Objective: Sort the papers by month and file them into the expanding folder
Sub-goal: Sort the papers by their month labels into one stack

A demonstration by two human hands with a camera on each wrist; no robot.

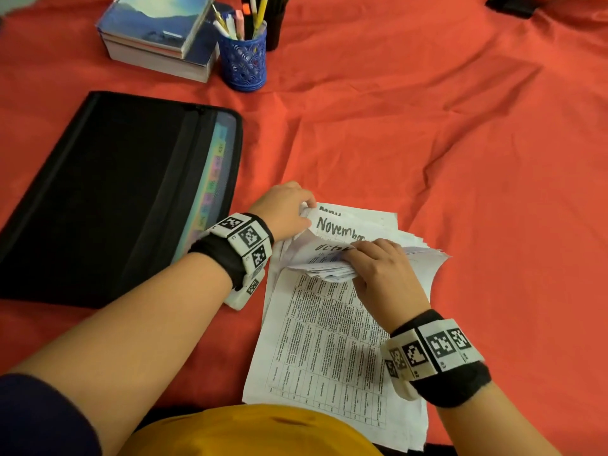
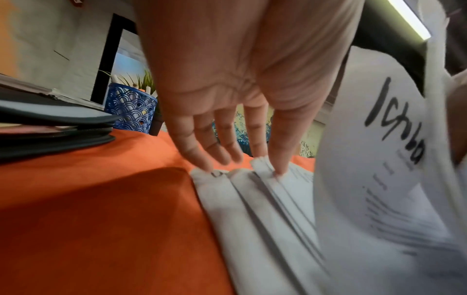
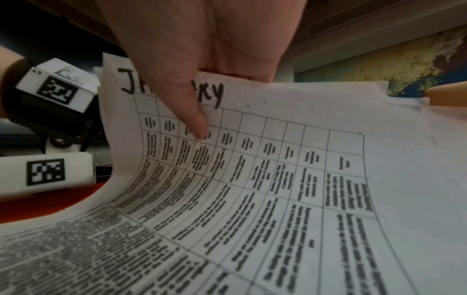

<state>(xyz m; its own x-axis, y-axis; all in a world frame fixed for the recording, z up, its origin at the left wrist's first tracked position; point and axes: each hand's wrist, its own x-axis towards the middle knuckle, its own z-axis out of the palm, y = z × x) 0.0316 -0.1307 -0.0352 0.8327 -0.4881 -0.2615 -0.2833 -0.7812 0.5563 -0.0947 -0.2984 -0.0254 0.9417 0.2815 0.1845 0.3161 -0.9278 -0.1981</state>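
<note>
Red cloth across the whole surface. Upper left of the head view: stacked books and a blue pen cup. Left of centre: black expanding folder, lying flat, coloured tabs showing along its right edge. Lower centre: stack of papers on the cloth, just beside the folder's corner.

Left hand at the stack's far-left corner, fingers nearly straight, tips pressed on the page edges. Right hand curled round a lifted bundle of sheets, thumb on a page headed January.

Best kept slow: lift one sheet at a time, read each header before parting, hold the corner pinned so the stack stays square.

Hard to make out: headers partly covered, only "Novemb" and "Octo" legible; tab labels too small to read; folder pockets unseen; lower edge of the stack hidden behind the yellow garment.
</note>
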